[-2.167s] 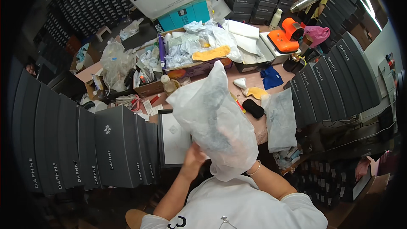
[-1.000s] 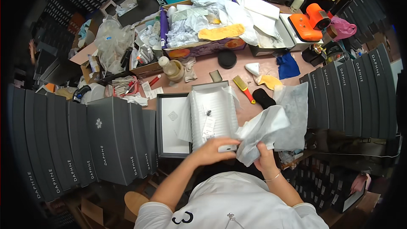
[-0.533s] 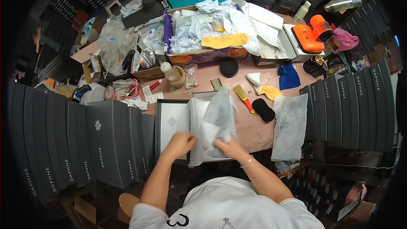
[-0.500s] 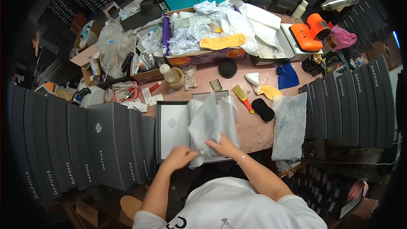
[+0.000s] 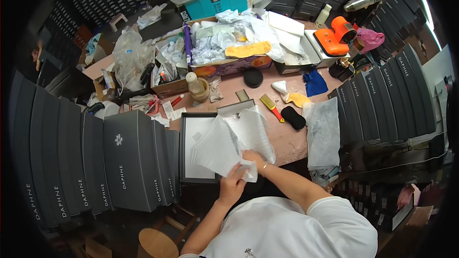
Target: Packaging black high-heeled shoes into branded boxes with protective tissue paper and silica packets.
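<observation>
A thin white packing sheet [image 5: 217,148] spreads slantwise over an open grey shoebox, its lower corner gathered in my left hand [image 5: 232,185]. Close beside, my right hand [image 5: 254,160] has its fingers closed on the sheet's near right edge, partly covered by it. Under and right of this sheet lies a ribbed white foam wrap [image 5: 253,131] in the box. The box's left half [image 5: 197,167] shows a pale lining with a small printed mark. What the wrap covers is hidden.
Dark shoeboxes stand in rows at left [image 5: 126,162] and right [image 5: 382,100]. Right of the open box lie a yellow-red brush [image 5: 272,108], a black pad [image 5: 293,117] and a translucent bag [image 5: 322,134]. Behind are a bottle [image 5: 195,84] and a carton of crumpled paper [image 5: 224,68].
The packing sheet has swung left and down across the box, uncovering more foam wrap. My left hand has moved right and lower, close to my right hand. The view has shifted slightly.
</observation>
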`<state>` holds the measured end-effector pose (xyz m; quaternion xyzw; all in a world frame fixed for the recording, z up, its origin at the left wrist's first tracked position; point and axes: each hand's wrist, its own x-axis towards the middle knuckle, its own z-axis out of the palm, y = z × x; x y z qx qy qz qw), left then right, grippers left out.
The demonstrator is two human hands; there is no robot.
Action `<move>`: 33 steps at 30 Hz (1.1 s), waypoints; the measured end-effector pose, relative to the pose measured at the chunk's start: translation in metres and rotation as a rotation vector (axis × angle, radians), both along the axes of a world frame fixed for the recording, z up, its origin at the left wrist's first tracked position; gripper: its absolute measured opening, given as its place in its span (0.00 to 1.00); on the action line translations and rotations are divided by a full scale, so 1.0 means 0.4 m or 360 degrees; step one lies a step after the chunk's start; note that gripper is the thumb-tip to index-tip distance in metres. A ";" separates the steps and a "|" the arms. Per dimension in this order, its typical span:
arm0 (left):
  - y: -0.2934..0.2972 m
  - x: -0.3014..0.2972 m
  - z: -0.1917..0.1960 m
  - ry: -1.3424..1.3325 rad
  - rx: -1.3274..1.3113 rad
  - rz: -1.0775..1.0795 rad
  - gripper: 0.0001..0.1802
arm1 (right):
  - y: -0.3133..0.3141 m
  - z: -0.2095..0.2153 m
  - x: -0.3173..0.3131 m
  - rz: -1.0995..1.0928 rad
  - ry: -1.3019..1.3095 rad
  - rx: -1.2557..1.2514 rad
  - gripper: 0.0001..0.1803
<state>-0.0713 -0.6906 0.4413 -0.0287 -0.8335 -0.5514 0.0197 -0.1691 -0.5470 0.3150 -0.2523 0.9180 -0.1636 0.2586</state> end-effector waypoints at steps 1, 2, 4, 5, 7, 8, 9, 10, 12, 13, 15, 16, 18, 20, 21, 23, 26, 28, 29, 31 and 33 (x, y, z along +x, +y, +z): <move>0.014 -0.015 0.008 0.0232 -0.0232 -0.0245 0.13 | -0.006 -0.046 0.003 -0.0154 0.0051 -0.0008 0.23; 0.031 -0.013 0.008 0.0450 -0.0446 -0.0483 0.15 | -0.023 0.084 -0.008 -0.0258 -0.0356 0.0104 0.23; 0.006 0.024 -0.031 0.0150 -0.0053 -0.0464 0.20 | 0.055 -0.041 0.027 -0.0456 -0.0214 -0.0632 0.24; -0.004 0.027 -0.059 0.0024 0.0000 -0.0288 0.23 | 0.107 -0.053 0.037 -0.0566 -0.0207 -0.0989 0.25; -0.026 -0.006 -0.083 0.0045 -0.0268 -0.0150 0.32 | 0.169 0.290 0.051 -0.0432 0.0061 -0.0893 0.28; -0.020 -0.052 -0.091 0.0157 -0.0430 -0.0268 0.35 | 0.232 0.278 0.086 -0.0606 0.0271 -0.0863 0.30; -0.008 -0.102 -0.084 0.0270 -0.0730 -0.0361 0.38 | 0.305 0.312 0.113 -0.0822 0.0599 -0.0836 0.27; 0.022 -0.176 -0.063 0.0236 -0.1098 -0.0589 0.37 | 0.405 0.316 0.134 -0.1056 0.0900 -0.0664 0.27; 0.088 -0.327 -0.133 -0.0291 -0.1840 -0.1282 0.38 | 0.605 0.313 0.200 -0.1540 0.1066 -0.0283 0.31; 0.111 -0.385 -0.149 -0.0450 -0.1839 -0.1403 0.39 | 0.704 0.269 0.243 -0.1634 0.1016 -0.0198 0.36; 0.171 -0.468 -0.178 -0.0773 -0.1780 -0.1646 0.41 | 0.796 0.214 0.311 -0.1975 0.0504 0.0019 0.45; 0.192 -0.457 -0.200 -0.0516 -0.1784 -0.1463 0.43 | 0.834 0.171 0.333 -0.2125 0.0325 -0.0010 0.47; 0.160 -0.376 -0.266 -0.0024 -0.1798 -0.1062 0.45 | 0.873 0.068 0.348 -0.2221 0.0413 -0.0175 0.49; 0.134 -0.368 -0.262 0.0011 -0.1707 -0.1080 0.50 | 0.907 -0.030 0.316 -0.2266 0.0785 -0.0537 0.29; 0.136 -0.379 -0.251 -0.0141 -0.1753 -0.1156 0.51 | 0.918 -0.027 0.264 -0.2317 0.0759 -0.0700 0.24; 0.123 -0.400 -0.239 -0.0400 -0.1928 -0.1248 0.54 | 0.856 0.069 0.126 -0.2195 0.0837 -0.0888 0.15; 0.114 -0.469 -0.224 -0.0539 -0.1984 -0.1562 0.50 | 0.774 0.351 -0.066 -0.1707 0.1143 -0.0857 0.14; 0.123 -0.509 -0.101 -0.0752 -0.0968 -0.1460 0.41 | 0.713 0.541 -0.140 -0.1485 0.1179 -0.0944 0.15; 0.117 -0.500 -0.075 -0.0799 -0.0303 -0.1155 0.39 | 0.667 0.608 -0.155 -0.1236 0.1190 -0.0961 0.16; 0.100 -0.453 -0.005 -0.0838 0.0880 -0.0516 0.32 | 0.514 0.700 -0.173 -0.0825 0.1110 -0.1115 0.17; 0.150 -0.370 0.067 -0.1318 0.1564 -0.0218 0.36 | 0.321 0.748 -0.088 -0.0664 0.0633 -0.1394 0.17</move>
